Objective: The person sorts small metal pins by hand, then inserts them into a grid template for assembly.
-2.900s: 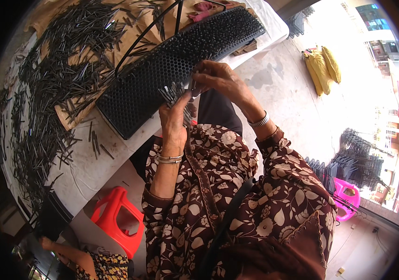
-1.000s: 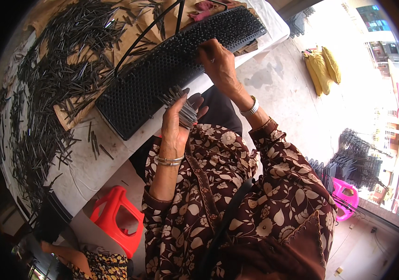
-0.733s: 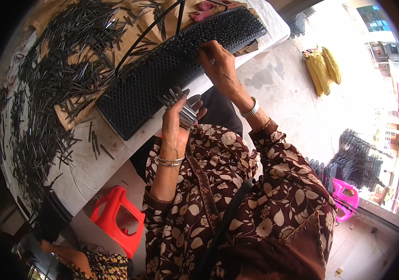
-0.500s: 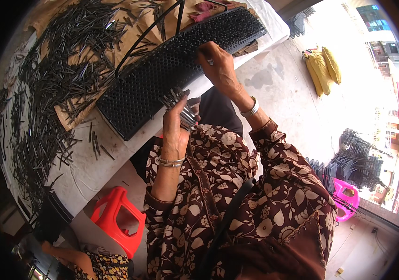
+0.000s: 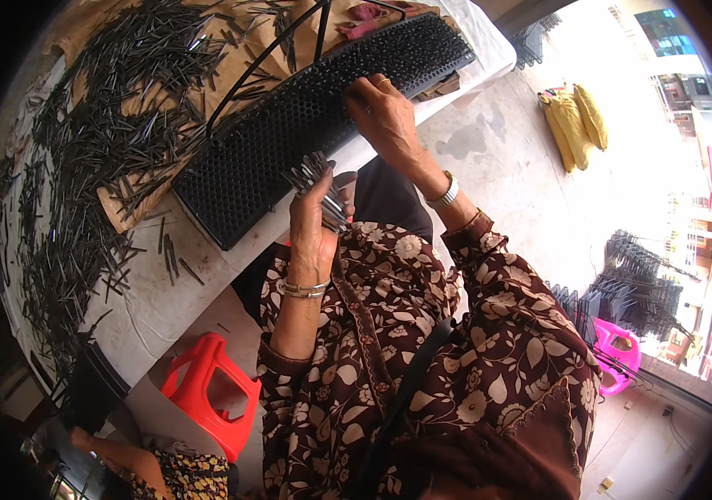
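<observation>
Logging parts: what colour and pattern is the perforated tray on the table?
The perforated tray is black with a honeycomb hole pattern, shown in the head view.

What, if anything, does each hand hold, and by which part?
Left hand: a bundle of thin dark strips, around its middle, ends jutting either side of the thumb. Right hand, over the perforated black tray: cannot be told; its fingertips are hidden.
</observation>
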A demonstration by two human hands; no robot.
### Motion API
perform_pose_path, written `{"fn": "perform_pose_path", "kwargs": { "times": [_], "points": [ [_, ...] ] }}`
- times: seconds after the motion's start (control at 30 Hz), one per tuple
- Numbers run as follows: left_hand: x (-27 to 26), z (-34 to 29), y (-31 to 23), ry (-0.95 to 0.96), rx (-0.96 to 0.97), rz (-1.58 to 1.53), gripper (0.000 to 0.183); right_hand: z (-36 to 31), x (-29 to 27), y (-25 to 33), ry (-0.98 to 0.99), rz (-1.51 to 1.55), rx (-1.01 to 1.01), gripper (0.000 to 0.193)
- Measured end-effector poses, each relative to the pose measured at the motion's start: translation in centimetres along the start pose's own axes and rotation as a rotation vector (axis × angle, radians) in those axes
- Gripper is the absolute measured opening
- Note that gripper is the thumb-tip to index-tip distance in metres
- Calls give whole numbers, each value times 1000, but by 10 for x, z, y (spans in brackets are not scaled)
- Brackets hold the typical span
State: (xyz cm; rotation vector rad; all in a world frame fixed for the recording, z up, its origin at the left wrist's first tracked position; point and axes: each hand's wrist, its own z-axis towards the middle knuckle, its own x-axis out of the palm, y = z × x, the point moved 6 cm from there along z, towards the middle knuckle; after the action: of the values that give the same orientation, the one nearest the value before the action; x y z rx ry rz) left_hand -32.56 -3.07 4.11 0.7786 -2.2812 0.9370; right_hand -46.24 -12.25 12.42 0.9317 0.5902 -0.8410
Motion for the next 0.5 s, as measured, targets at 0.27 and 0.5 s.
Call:
{"fn": "perform_pose_path", "kwargs": {
  "times": [0.27, 0.5],
  "points": [
    [3, -3, -5, 34, 36, 25, 11, 2, 7, -2, 23, -89, 0, 12],
    [3, 1, -5, 82, 54, -28, 12, -10, 1, -4, -69, -169, -52, 18]
  ]
}}
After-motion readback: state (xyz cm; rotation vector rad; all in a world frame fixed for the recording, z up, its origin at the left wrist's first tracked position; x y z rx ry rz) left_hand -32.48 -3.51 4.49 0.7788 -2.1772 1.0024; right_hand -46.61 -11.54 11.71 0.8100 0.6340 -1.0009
